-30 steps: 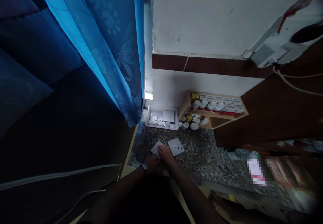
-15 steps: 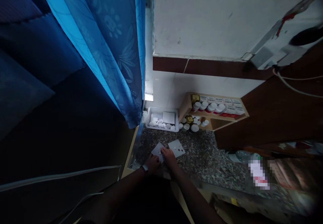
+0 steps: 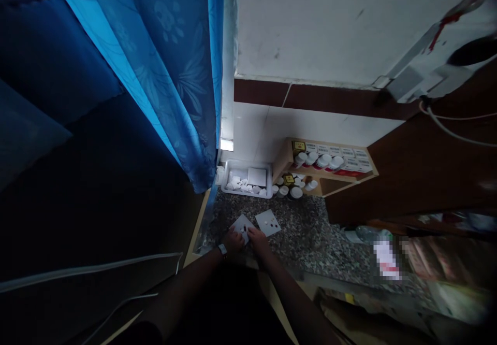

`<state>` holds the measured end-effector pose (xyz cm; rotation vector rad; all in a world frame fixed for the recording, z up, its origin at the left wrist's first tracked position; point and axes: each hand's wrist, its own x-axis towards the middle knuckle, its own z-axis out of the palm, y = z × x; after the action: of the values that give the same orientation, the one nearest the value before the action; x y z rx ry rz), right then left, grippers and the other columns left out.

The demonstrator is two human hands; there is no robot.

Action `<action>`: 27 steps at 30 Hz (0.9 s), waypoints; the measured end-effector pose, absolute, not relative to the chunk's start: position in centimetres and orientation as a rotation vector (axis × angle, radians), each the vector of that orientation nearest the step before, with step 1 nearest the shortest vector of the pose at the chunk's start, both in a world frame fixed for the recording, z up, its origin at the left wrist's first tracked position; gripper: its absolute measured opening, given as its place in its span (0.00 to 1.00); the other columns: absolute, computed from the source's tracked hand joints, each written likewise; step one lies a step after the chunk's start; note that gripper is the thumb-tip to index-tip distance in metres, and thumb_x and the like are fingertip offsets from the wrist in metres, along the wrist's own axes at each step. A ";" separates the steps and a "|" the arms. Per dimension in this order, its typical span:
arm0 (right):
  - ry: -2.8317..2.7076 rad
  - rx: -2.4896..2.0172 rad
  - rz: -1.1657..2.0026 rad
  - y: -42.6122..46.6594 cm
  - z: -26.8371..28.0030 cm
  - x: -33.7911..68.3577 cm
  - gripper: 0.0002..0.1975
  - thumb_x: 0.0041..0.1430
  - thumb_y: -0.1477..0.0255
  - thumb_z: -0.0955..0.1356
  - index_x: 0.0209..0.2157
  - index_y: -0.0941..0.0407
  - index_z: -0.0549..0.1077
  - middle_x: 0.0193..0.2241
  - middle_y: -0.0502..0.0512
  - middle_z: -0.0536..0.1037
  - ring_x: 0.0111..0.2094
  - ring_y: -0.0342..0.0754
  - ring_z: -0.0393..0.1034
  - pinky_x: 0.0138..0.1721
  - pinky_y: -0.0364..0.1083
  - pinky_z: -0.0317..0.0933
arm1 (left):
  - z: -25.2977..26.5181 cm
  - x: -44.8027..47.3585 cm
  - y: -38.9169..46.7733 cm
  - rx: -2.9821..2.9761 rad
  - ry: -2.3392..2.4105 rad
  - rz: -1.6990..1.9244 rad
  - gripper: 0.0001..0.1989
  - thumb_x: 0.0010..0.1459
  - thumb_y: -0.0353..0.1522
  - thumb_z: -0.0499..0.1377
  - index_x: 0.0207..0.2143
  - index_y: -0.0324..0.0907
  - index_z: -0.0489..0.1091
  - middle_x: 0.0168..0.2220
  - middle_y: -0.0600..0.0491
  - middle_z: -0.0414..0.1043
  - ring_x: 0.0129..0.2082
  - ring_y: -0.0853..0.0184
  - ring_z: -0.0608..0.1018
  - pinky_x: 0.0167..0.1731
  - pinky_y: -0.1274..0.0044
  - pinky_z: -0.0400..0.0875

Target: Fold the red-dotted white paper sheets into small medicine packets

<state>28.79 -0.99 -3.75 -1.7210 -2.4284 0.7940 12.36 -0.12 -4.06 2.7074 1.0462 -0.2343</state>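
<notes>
A small square white paper (image 3: pixel 243 221) lies on the speckled counter with a few small white and dark pills on it. My left hand (image 3: pixel 233 241), with a light band at the wrist, is closed at the paper's left and lower edge. At the right corner of the same sheet, my right hand (image 3: pixel 258 239) has its thumb and fingers pinched together on the edge. Just beyond it, to the right, is a second white paper (image 3: pixel 262 227) bearing several pills. Both hands are dim, and the undersides of their fingers are hidden.
A white plastic tray (image 3: pixel 222 188) with folded paper pieces stands against the tiled wall. Beside it, a wooden shelf (image 3: pixel 345 185) holds white-capped bottles and boxes. A blue curtain (image 3: pixel 186 101) hangs at the left. A plastic bottle (image 3: pixel 367 234) lies on the counter (image 3: pixel 310 241) at right.
My right hand has drawn back from the middle of the near paper to its right edge. Dark pills now show on that sheet. The view has shifted slightly.
</notes>
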 end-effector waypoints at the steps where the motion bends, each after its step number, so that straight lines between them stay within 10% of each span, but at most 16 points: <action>1: -2.428 -1.717 0.794 -1.1 -3.9 28.8 0.17 0.55 0.77 0.60 0.46 0.55 0.70 0.49 0.58 0.69 0.49 0.47 0.62 0.47 0.45 0.55 | -4.1 12.3 0.0 2.710 1.043 -0.217 0.12 0.60 0.28 0.46 0.33 0.39 0.69 0.30 0.48 0.69 0.33 0.65 0.70 0.49 0.61 0.53; 27: -2.476 -1.646 0.802 -1.6 -3.0 29.3 0.23 0.48 0.78 0.61 0.48 0.57 0.67 0.53 0.59 0.65 0.52 0.50 0.58 0.51 0.50 0.51 | -2.6 13.0 0.3 2.673 0.850 -0.377 0.10 0.59 0.28 0.47 0.33 0.34 0.68 0.33 0.41 0.69 0.34 0.60 0.72 0.30 0.70 0.65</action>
<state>29.34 -1.62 -3.00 -1.6464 -2.4763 0.8024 13.04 0.29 -2.64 2.6726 0.8505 -0.3771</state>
